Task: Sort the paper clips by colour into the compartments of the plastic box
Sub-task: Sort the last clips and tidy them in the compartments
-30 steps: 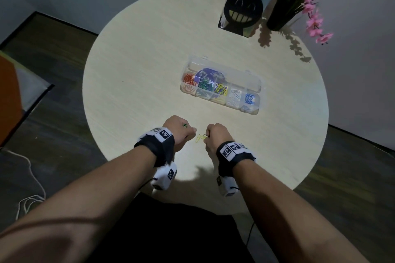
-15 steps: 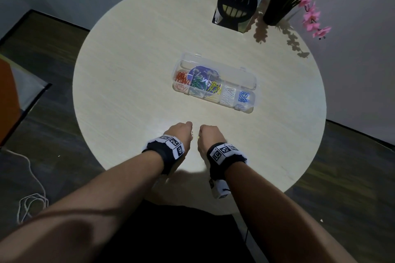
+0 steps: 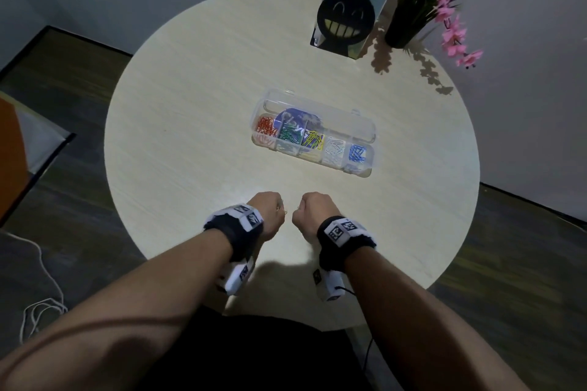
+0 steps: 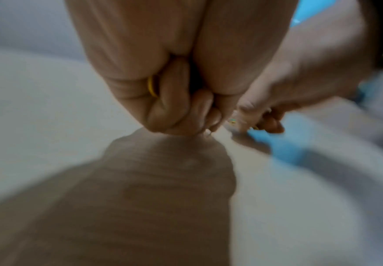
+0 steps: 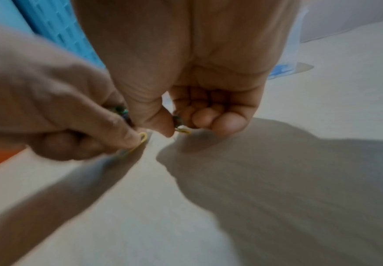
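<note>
**Both hands pinching clips at the near table edge**

You are holding your left hand (image 3: 266,214) and right hand (image 3: 313,212) close together above the round table (image 3: 190,123), each curled into a fist. The left is pinching a yellow paper clip (image 5: 140,141); the right is gripping another yellow clip (image 5: 183,131). The plastic box (image 3: 313,136) is lying farther out, lid open, its compartments holding red, green, yellow, white and blue clips.

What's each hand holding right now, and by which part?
Both pinch paper clips. The left hand pinches a yellow clip, one loop poking out; the right hand pinches another clip by one end.
</note>
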